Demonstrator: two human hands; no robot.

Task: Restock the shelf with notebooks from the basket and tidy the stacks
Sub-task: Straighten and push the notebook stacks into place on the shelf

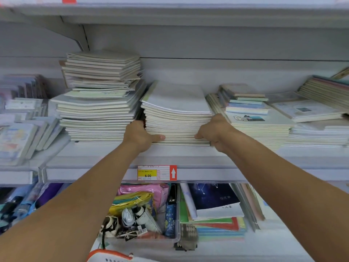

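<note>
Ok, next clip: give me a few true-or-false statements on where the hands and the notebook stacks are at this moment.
1. Both hands grip the middle stack, the left hand at its left side, the right hand at its right. True.
2. The stack to the left is lower than the middle stack. False: it stands taller.
3. The price tag on the shelf edge reads 6.00. True.
4. The middle stack is lifted clear of the shelf. False: its bottom rests on the shelf.
5. A dark blue notebook lies on the shelf below. True.
</note>
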